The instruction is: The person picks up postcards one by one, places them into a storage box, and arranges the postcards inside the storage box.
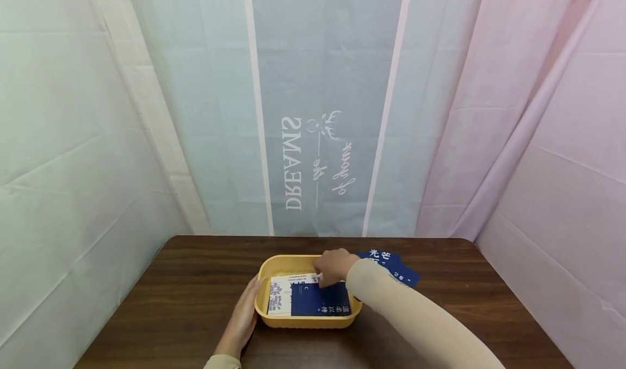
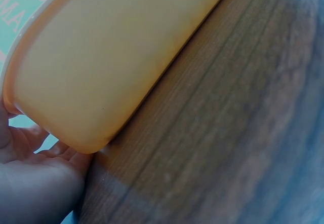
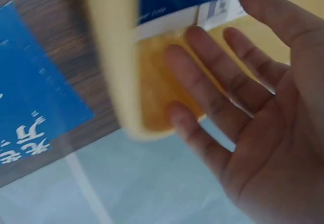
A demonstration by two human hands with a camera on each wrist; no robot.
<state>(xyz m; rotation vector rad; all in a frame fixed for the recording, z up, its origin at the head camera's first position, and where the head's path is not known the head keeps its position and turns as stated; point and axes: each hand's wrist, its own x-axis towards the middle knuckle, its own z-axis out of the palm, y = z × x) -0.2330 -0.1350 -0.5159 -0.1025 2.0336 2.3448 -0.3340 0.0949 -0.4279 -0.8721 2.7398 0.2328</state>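
A yellow plastic tub (image 1: 307, 322) sits on the table. In it lie a white card with purple print (image 1: 280, 299) and a dark blue card with white characters (image 1: 320, 301), which partly covers the white one. My left hand (image 1: 242, 310) rests against the tub's left end from outside. The left wrist view shows its fingers (image 2: 63, 150) at the tub's outer corner. My right hand (image 1: 335, 266) reaches over the far right rim into the tub. In the right wrist view its fingers are loosely spread, and the thumb (image 3: 271, 11) overlaps the blue card's edge.
Several blue cards with white characters (image 1: 405, 274) lie overlapping on the dark wooden table (image 1: 195, 287), right of the tub and partly behind my right sleeve (image 1: 415, 314). A printed cloth (image 1: 323, 86) hangs behind the table, with pale cloth at both sides.
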